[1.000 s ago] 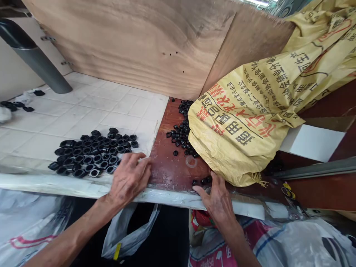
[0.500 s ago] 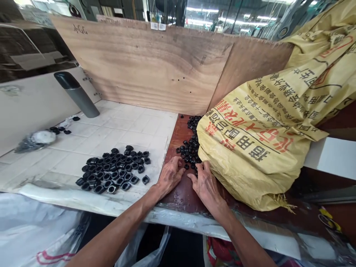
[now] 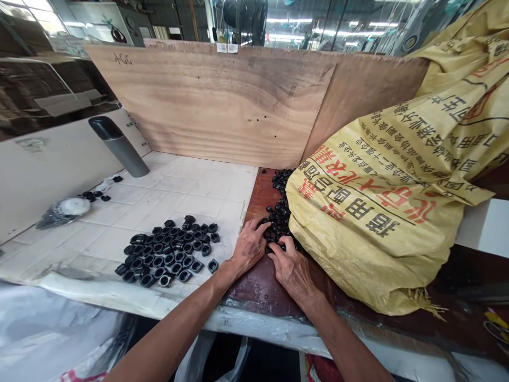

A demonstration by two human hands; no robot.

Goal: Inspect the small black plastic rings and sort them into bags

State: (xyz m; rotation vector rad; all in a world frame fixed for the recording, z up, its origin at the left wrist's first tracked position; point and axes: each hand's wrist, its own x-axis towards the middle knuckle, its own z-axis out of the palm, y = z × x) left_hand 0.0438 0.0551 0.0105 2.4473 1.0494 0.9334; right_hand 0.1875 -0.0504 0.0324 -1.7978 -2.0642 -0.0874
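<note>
My left hand (image 3: 249, 245) rests on the brown tabletop beside a heap of small black plastic caps (image 3: 280, 212), its fingers apart and its forefinger reaching to the caps. Close by on the right, my right hand (image 3: 292, 265) has its thumb and forefinger bent around a black cap (image 3: 283, 247) at the heap's near edge. The heap runs along the side of a yellow woven sack (image 3: 369, 223), which hides part of it. To the left, larger black ring-shaped parts (image 3: 170, 252) lie spread on the white surface (image 3: 207, 185).
An upright plywood board (image 3: 214, 106) closes off the back. A grey bottle (image 3: 121, 148) stands at the back left. Near it lie a clear bag with a white roll (image 3: 73, 207) and a few black pieces (image 3: 95, 196). A white box (image 3: 495, 228) sits behind the sack.
My right thumb and forefinger have drawn closer together around a cap. My left forefinger has stretched out to the heap. The whole view has shifted slightly.
</note>
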